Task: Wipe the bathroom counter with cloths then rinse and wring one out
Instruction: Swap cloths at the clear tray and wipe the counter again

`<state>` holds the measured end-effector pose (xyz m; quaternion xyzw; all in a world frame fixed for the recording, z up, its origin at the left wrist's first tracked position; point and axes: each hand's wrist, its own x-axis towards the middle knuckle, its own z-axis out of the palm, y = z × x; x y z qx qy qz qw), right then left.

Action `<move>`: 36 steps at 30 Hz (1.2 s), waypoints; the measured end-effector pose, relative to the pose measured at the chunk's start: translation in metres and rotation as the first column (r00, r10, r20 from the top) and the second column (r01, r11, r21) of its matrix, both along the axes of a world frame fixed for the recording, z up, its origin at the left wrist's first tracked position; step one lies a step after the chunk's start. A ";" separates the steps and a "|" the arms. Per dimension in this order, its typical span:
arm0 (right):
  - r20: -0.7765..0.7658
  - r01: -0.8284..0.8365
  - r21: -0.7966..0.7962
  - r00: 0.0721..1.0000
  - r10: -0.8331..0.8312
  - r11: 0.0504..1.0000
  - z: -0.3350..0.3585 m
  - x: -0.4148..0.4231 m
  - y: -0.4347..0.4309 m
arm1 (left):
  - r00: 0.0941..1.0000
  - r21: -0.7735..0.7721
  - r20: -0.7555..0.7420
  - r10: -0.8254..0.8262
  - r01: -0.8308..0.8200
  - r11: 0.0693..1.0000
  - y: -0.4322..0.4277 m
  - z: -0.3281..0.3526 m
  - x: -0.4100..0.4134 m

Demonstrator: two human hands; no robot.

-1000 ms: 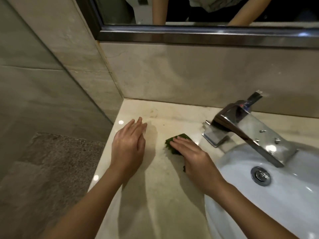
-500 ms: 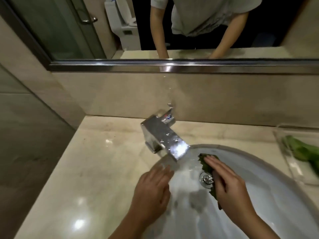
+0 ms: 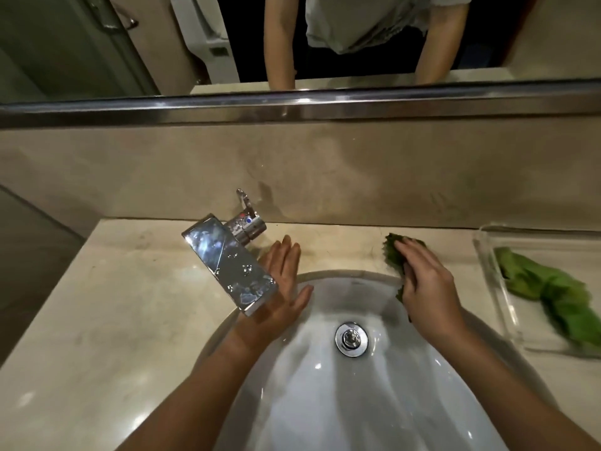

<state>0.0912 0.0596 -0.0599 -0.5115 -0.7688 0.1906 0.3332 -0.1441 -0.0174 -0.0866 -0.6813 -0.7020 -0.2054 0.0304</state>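
Observation:
A dark green cloth (image 3: 393, 252) lies on the beige stone counter (image 3: 113, 304) behind the sink's right rim. My right hand (image 3: 426, 281) presses flat on this cloth with straight fingers. My left hand (image 3: 283, 281) rests open on the counter at the sink's back rim, partly hidden by the chrome tap (image 3: 227, 262). The white basin (image 3: 357, 402) with its metal drain (image 3: 351, 338) fills the lower middle. A second, lighter green cloth (image 3: 549, 288) lies in a clear tray (image 3: 487, 255) at the right.
A stone backsplash (image 3: 325, 170) and a mirror with a steel frame (image 3: 292, 105) rise behind the counter. The mirror reflects a person's arms and grey shirt. A wall borders the counter on the left.
My right hand carried the dark cloth from the counter's left side, across the basin, to the counter right of the tap. My left hand followed rightward to the sink's back rim.

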 end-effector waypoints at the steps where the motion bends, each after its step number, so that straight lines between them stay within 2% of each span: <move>1: 0.003 0.005 -0.013 1.000 -0.005 1.000 -0.002 -0.004 0.005 | 1.000 -0.023 -0.007 -0.011 0.010 1.000 -0.003 -0.003 0.000; 4: 0.006 -0.054 0.002 0.999 0.054 0.999 -0.007 -0.032 0.017 | 0.998 -0.061 -0.029 -0.059 0.057 0.997 -0.008 -0.006 -0.004; 8: 0.014 -0.302 -0.038 0.953 0.302 0.953 -0.003 -0.080 0.015 | 0.996 -0.103 -0.044 -0.076 0.072 0.992 -0.008 -0.005 -0.007; 10: 0.035 -0.388 -0.036 0.920 0.390 0.921 -0.006 -0.070 0.011 | 0.996 -0.116 -0.025 -0.081 0.078 0.990 -0.009 -0.004 -0.007; 12: 0.074 -0.388 -0.008 0.919 0.388 0.921 -0.004 -0.037 0.012 | 0.997 -0.130 -0.018 -0.074 0.071 0.989 -0.010 -0.002 -0.006; 14: 0.069 -0.311 -0.008 0.948 0.311 0.950 0.004 -0.011 0.019 | 0.998 -0.139 -0.023 -0.062 0.058 0.989 -0.010 0.000 -0.003; 17: 0.036 -0.234 -0.019 0.971 0.235 0.972 0.003 -0.036 0.031 | 0.998 -0.099 -0.013 -0.062 0.061 0.993 -0.007 -0.002 -0.001; 20: 0.038 -0.342 -0.023 0.939 0.342 0.940 -0.004 -0.080 0.022 | 0.997 -0.047 0.000 -0.078 0.078 0.996 -0.007 -0.005 -0.004; 23: 0.014 -0.449 -0.023 0.893 0.449 0.893 -0.004 -0.052 0.017 | 0.995 -0.019 -0.008 -0.097 0.096 0.995 -0.007 -0.006 -0.005; 26: -0.004 -0.339 -0.048 0.941 0.339 0.939 0.004 -0.016 0.023 | 0.997 -0.031 0.025 -0.078 0.079 0.996 -0.005 -0.005 -0.003; 29: 0.000 -0.256 -0.010 0.967 0.256 0.967 0.001 -0.053 0.028 | 0.997 -0.051 0.061 -0.047 0.050 0.997 -0.004 -0.005 -0.004; 33: 0.026 -0.353 -0.012 0.935 0.353 0.936 -0.009 -0.115 0.019 | 0.998 -0.016 0.060 -0.032 0.033 0.999 -0.003 -0.004 -0.005; 36: 0.029 -0.471 -0.019 0.881 0.471 0.882 -0.008 -0.102 0.015 | 0.998 0.021 0.052 -0.044 0.043 0.999 -0.003 -0.007 -0.005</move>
